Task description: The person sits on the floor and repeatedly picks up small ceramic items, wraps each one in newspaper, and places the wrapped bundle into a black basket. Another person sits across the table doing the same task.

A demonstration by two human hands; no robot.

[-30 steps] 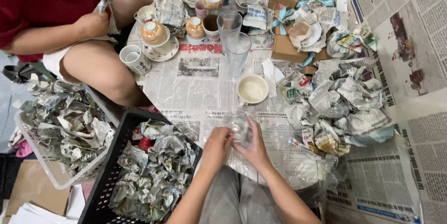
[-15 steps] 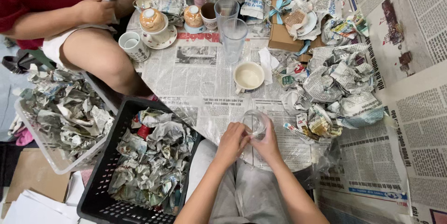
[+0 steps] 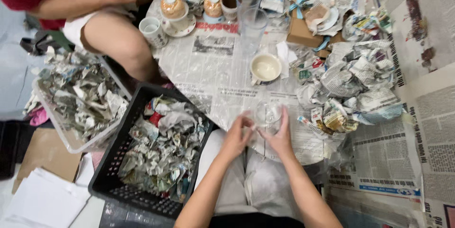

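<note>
While the person sits with the knees under the near edge of the newspaper-covered floor sheet (image 3: 213,74), both hands meet around a small clear glass (image 3: 267,114). The left hand (image 3: 235,137) has its fingers curled on the left side of the glass, and the right hand (image 3: 279,135) holds the right side with the fingers stretched up along it. The glass is transparent, so its rim and base are hard to make out against the print below.

Just left of the left forearm stands a black crate (image 3: 110,164) full of crumpled newspaper; its near corner is partly hidden by a plastic sheet. Further left a clear plastic tub (image 3: 68,140) holds more crumpled paper.

To the right of the hands lies a heap of wrapped paper bundles (image 3: 353,83); what is inside them cannot be seen.

Toward the middle of the sheet sits a cream bowl (image 3: 265,68), and behind it two tall clear glasses (image 3: 251,22). At the far edge are cups on saucers (image 3: 174,12) and a cardboard box (image 3: 303,31). Another person's arm and knee (image 3: 111,33) come in at the far left corner, cut off by the frame.
</note>
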